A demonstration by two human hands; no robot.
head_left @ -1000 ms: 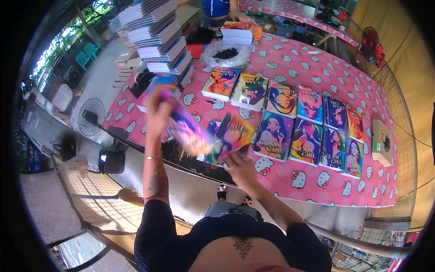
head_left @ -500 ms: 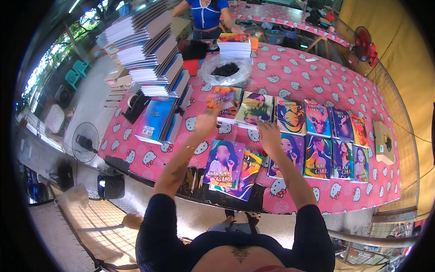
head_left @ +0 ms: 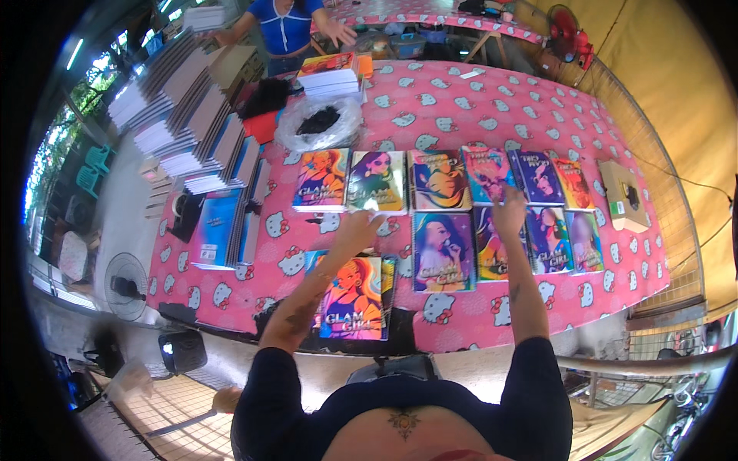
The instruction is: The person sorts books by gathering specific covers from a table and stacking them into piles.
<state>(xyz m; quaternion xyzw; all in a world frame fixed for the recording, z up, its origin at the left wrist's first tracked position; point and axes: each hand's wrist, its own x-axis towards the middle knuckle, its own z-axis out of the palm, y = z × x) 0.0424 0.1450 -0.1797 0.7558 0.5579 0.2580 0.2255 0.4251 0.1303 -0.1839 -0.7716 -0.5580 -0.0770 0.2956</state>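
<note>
My left hand [head_left: 360,233] is at the lower edge of a green-and-yellow notebook [head_left: 377,182], its fingers stretched toward the edge. Farther right, my right hand [head_left: 509,213] has its fingers apart at the lower edge of a pink-and-blue notebook [head_left: 486,170]. It partly covers a dark multicoloured notebook [head_left: 492,257] below. An orange-haired-girl notebook [head_left: 354,298] tops a small, uneven pile near the table's front edge. Left of the green one lies a similar orange notebook [head_left: 321,177]. More illustrated notebooks, including a purple one [head_left: 443,250], form two rows to the right.
Tall leaning stacks of spiral notebooks [head_left: 196,123] and a blue notebook [head_left: 219,224] occupy the left side. A plastic-wrapped ring [head_left: 319,123] lies behind the rows. A cardboard box [head_left: 621,197] stands at the right end. Across the pink table [head_left: 430,323], a person in blue [head_left: 288,31] stands.
An orange-haired-girl notebook now tops the front pile. My left hand has moved from the orange stack to the green notebook, and my right hand from there to the pink-and-blue one. The view has shifted.
</note>
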